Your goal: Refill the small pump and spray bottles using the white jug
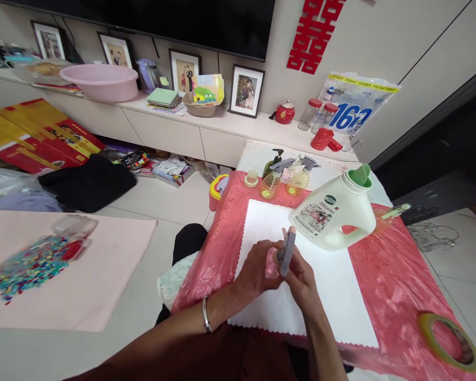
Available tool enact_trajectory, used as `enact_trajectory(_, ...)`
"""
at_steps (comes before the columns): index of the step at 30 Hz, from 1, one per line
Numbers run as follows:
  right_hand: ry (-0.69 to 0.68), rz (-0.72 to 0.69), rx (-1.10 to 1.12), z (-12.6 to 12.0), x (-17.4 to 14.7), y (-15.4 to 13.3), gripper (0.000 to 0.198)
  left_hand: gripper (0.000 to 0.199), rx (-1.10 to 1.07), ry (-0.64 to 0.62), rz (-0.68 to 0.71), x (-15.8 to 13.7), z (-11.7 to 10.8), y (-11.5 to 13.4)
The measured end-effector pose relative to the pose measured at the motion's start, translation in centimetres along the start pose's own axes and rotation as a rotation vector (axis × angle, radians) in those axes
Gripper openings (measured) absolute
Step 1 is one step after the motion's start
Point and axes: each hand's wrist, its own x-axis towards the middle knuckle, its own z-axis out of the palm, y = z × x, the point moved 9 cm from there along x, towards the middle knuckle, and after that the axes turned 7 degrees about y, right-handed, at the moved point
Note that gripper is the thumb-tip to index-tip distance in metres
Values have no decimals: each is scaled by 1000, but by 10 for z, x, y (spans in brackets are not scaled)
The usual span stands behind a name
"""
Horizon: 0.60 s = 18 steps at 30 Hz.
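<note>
Over a white scallop-edged sheet [257, 217], both hands are closed around a small spray bottle [271, 263] with a pinkish see-through body. My left hand [257, 267] wraps the body, hiding most of it. At the grey spray head [287, 251], the fingers of my right hand [302, 280] grip from the right side. A big pale green detergent jug [333, 211] stands just beyond my right hand, a green spout showing in its uncapped mouth. Two clear spray bottles with grey heads, one at left [270, 185] and one at right [300, 182], stand farther back.
Red plastic film [388, 275] covers the table. A roll of tape [452, 341] lies at its right corner, and a cap [251, 179] and a dark pump bottle [273, 163] stand at the back. Left, a pink-covered surface [115, 264] holds scattered colourful pieces [35, 264].
</note>
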Motion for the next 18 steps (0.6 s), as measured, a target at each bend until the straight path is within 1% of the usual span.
enact_trajectory(2,-39,-30,-1,-1,0,0,30,45,18,46,25,0,-5,3)
enact_trajectory(3,-29,-43,0,-2,0,1,27,43,34,52,38,-1,-5,4)
enact_trajectory(5,18,-61,10,-3,0,3,24,35,61,38,57,-1,-4,5)
enact_trajectory(8,97,-95,19,-2,-3,5,22,30,62,42,63,1,-6,6)
enact_trajectory(10,141,-119,12,-2,-5,4,22,27,46,24,43,4,-6,6)
enact_trajectory(13,176,-146,-24,-1,-7,2,24,16,18,-33,6,10,-3,8)
enact_trajectory(18,220,-183,-112,3,-11,-3,26,11,-42,-50,-13,16,-5,15)
